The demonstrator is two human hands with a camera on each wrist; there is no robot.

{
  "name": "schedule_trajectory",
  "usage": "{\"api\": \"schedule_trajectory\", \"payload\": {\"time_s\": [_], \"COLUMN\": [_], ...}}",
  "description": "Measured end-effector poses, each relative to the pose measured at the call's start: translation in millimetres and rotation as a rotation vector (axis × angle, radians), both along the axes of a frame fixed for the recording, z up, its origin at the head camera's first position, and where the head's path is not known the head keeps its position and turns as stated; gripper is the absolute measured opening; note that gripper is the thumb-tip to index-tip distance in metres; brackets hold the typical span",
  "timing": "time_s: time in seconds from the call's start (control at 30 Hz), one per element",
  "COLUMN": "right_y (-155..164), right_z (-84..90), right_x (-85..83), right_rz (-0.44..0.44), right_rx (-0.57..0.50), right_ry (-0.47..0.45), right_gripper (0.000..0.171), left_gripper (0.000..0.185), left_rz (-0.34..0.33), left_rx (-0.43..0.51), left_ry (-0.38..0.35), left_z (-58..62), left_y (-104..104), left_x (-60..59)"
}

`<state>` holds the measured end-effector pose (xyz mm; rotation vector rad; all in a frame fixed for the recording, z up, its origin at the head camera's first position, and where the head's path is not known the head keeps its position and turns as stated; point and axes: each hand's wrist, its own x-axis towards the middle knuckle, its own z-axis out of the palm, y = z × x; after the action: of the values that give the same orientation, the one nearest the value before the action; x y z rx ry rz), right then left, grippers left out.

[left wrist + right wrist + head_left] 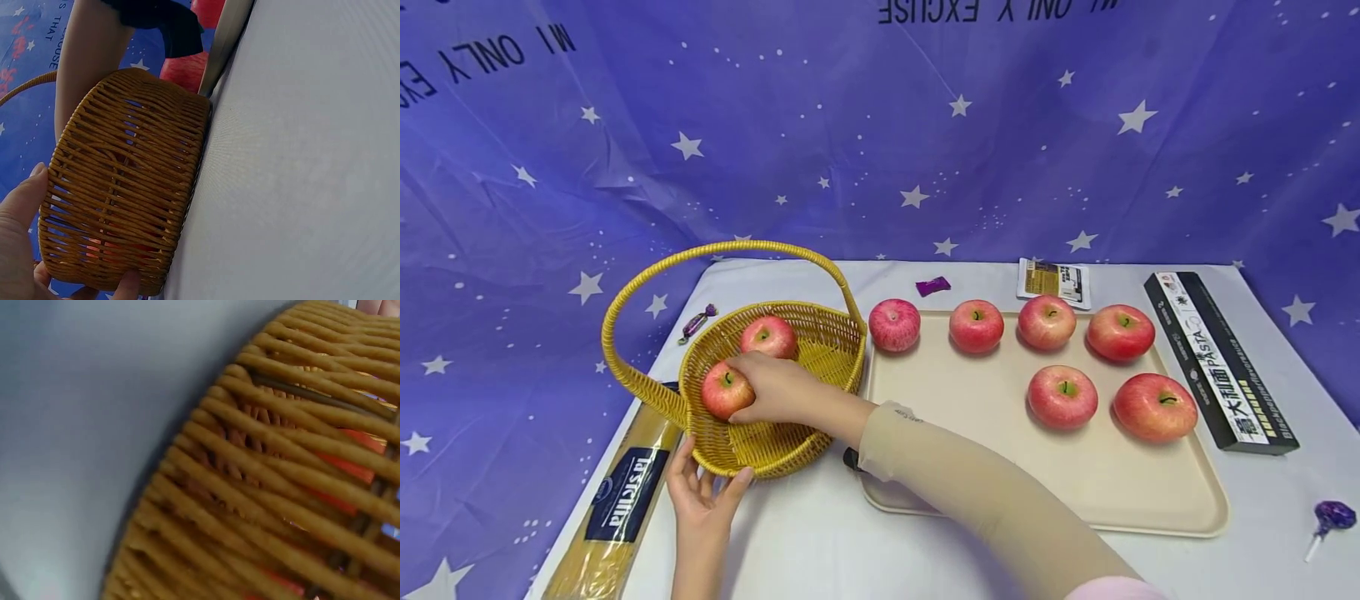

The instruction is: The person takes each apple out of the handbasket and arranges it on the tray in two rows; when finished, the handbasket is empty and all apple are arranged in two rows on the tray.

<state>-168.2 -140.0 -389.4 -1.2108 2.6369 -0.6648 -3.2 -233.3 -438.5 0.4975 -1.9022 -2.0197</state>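
Note:
A yellow wicker basket (pixel 808 454) with a tall arched handle stands at the left of the table. My right hand (pixel 778 390) reaches down inside it, fingers and thumb around a red apple (pixel 724 392) near the left wall. Just behind lies another apple (pixel 767 335), also in the basket. At the near left side my left hand (pixel 703 492) holds the basket's outside, thumb (pixel 28 197) at the rim and fingertips against the weave. The right wrist view shows only the woven wall (pixel 269 469) close up, with red showing through its gaps; the right fingers are hidden there.
A beige tray (pixel 955 417) right of the basket carries several apples (pixel 1063 397). Beyond its right edge lies a black pasta box (pixel 1217 367). A spaghetti pack (pixel 625 500) lies left of the basket. Wrapped candies (pixel 933 287), a sachet (pixel 1052 282) and a lollipop (pixel 1333 515) lie around.

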Motion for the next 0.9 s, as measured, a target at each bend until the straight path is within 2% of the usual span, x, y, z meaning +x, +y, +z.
{"api": "schedule_trajectory", "payload": {"time_s": [0.23,0.53,0.77,0.9], "right_y": [-14,-15,7,34], "right_z": [-1.3,-3.5,4.7,22.5], "right_x": [-2.0,1.1,6.2,11.4], "right_rz": [-0.037,-0.045,-0.019,-0.013], "right_rx": [0.083,0.073,0.003,-0.093], "right_ry": [0.076,0.102,0.077,0.021], "right_gripper": [0.076,0.073,0.073,0.075], "left_gripper": [0.084,0.084,0.084,0.084], "left_rz": [-0.015,-0.012,-0.02,-0.015], "left_rx": [0.004,-0.002,-0.005,-0.001], "left_ry": [-0.028,-0.018,-0.026,-0.025], "left_z": [0.8,-1.2,-1.6,-1.7], "left_y": [0,-1,-2,-2], "left_x": [-0.5,0.5,0.2,0.0]}}
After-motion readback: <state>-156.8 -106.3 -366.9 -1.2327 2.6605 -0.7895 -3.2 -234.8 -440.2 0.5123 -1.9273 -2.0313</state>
